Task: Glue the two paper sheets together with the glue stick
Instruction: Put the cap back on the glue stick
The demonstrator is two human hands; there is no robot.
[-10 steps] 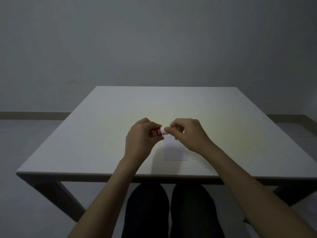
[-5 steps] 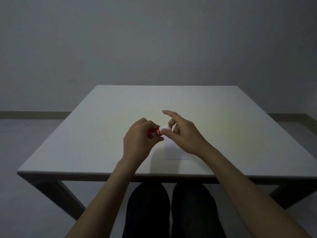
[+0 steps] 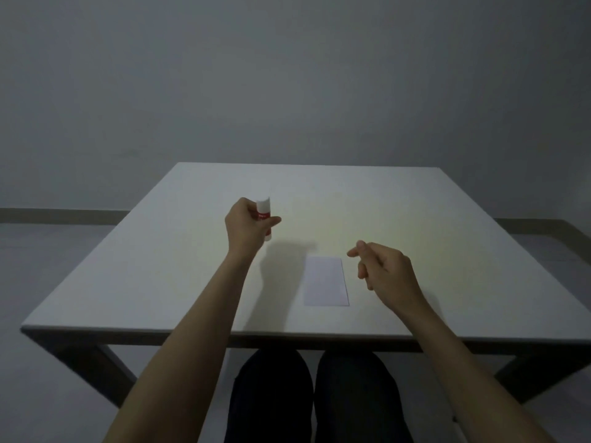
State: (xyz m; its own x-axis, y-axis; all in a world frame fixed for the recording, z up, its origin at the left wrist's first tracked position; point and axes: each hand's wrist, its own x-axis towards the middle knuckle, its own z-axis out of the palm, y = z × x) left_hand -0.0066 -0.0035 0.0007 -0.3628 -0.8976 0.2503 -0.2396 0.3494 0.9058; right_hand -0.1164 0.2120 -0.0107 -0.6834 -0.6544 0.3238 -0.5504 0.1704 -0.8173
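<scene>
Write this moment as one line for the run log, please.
left hand: holds glue stick upright | right hand: empty, beside paper | paper: flat on table

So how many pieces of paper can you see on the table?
1: a white rectangular paper sheet lies flat on the white table, near its front edge beside the right hand. A second sheet could be hidden directly beneath.

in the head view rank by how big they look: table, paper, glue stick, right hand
1. table
2. right hand and paper: close in apparent size, and the hand hangs nearer the camera, so unranked
3. glue stick, partly hidden in the left hand
</scene>
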